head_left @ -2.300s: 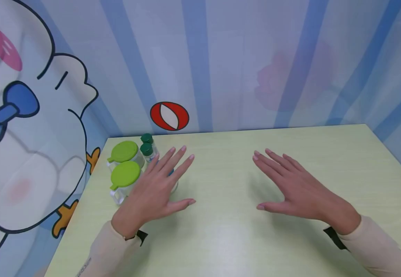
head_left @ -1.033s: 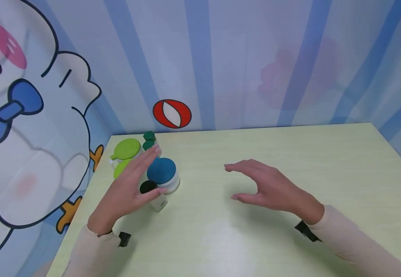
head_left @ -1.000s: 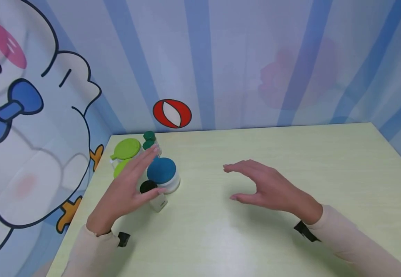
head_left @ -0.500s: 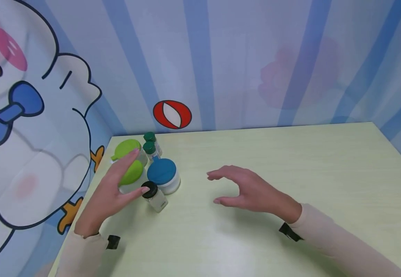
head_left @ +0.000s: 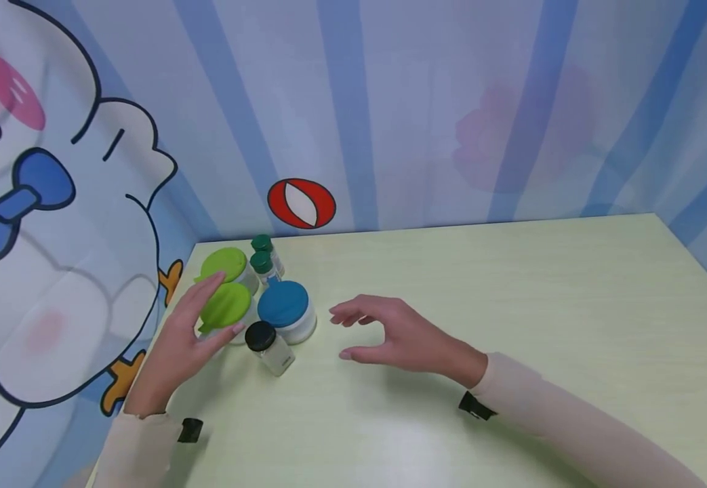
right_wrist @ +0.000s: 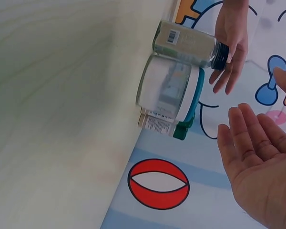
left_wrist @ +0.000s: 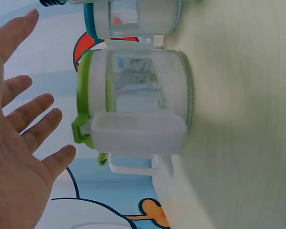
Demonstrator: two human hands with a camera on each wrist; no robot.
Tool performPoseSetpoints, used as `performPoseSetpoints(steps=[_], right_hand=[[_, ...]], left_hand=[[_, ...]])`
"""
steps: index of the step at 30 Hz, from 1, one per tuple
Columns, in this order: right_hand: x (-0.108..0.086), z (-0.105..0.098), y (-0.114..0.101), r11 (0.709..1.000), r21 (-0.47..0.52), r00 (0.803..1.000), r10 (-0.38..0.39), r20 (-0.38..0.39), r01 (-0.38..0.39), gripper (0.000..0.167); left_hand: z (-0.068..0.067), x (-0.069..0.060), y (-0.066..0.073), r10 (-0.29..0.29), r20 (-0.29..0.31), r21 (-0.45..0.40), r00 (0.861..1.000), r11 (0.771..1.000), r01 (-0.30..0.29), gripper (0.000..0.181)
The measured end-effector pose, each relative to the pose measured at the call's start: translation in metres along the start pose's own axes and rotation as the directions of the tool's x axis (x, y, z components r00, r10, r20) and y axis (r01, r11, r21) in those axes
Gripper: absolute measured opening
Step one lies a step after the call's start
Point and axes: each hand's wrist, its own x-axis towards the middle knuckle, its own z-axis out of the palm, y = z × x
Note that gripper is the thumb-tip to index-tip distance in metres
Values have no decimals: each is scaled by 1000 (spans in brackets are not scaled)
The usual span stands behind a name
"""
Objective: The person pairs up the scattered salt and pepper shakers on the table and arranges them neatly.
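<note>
My left hand [head_left: 173, 352] hovers beside the near green-lidded jar [head_left: 226, 306], fingers spread and slightly bent. The left wrist view shows a gap between this hand [left_wrist: 24, 152] and the jar's lid; the clear jar has a white handle [left_wrist: 138, 133]. Behind it stands another green-lidded jar [head_left: 224, 263]. A jar with a blue lid [head_left: 283, 303] sits to their right, and a square glass bottle with a black cap [head_left: 261, 336] is in front of it. My right hand [head_left: 398, 335], loosely curved and holding nothing, is in the air to the right of the blue-lidded jar.
Two small bottles with green caps [head_left: 261, 261] stand behind the blue-lidded jar. The pale wooden table [head_left: 512, 291] stretches right and meets a striped blue printed backdrop [head_left: 426, 115] at its back and left edges.
My left hand has shifted left, uncovering the black-capped bottle and the blue-lidded jar. My right hand has come left across the table, its fingers more bent. The containers have stayed put.
</note>
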Motion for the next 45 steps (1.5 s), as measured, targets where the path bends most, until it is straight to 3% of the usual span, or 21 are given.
performPoseSetpoints(steps=[14,23,31,38,45], right_hand=[[30,25,2,990,142,1000,23,11,-24,57],[47,40,5,975,219,999,30,39,-38,60],[59,53,7,957,290,997,12,72,-32,59],[65,62,10,947,317,995,17,94,-46,57],[70,68,11,952,299,992,34,122,-69,63]], left_hand=[[9,4,-24,-88,1,-64,996,994,88,80],[13,9,-28,-176,10,-50,984,983,177,83],[17,11,-32,-211,17,-85,977,974,211,88],[19,9,-38,-301,73,-227,951,923,310,93],[18,6,-42,-354,157,-250,922,889,384,100]])
